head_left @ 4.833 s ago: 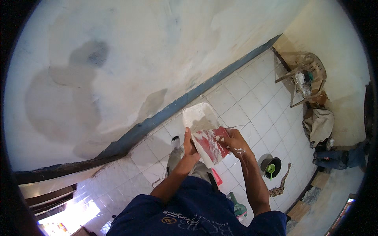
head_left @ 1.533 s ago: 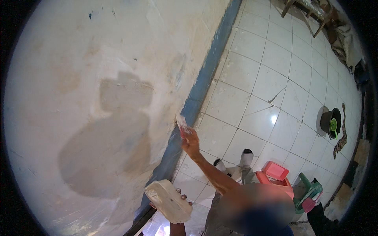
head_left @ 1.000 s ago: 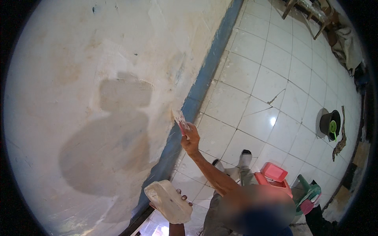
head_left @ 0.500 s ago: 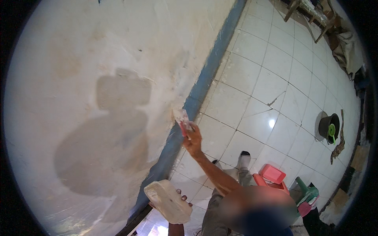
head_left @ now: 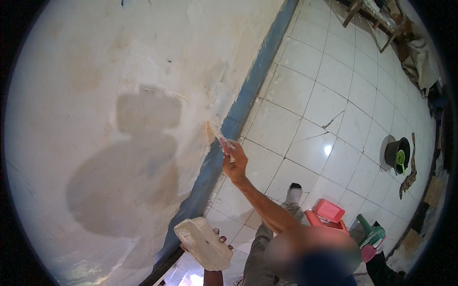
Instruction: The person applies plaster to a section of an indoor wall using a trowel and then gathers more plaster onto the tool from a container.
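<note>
My right hand [head_left: 234, 161] grips a putty knife [head_left: 217, 132]. Its putty-smeared blade, turned nearly edge-on, meets the pale wall [head_left: 157, 52] just above the blue band [head_left: 232, 125] along the wall's foot. Lower down, the fingers of my left hand [head_left: 223, 238] curl round the side of a pale, putty-coated rectangular container [head_left: 202, 242]. Most of that palm is hidden behind it. Whether putty lies inside the container, I cannot tell.
White floor tiles [head_left: 305, 138] run along the wall. A red plastic box [head_left: 329, 210] and a green tool [head_left: 369, 231] lie near my legs. Farther right stands a dark bucket [head_left: 392, 151] with a green dipper [head_left: 400, 158]. Wooden furniture [head_left: 369, 12] stands at the far right.
The putty knife has tilted from showing its flat face to nearly edge-on, as my right wrist turned slightly. My left hand and the container have hardly moved.
</note>
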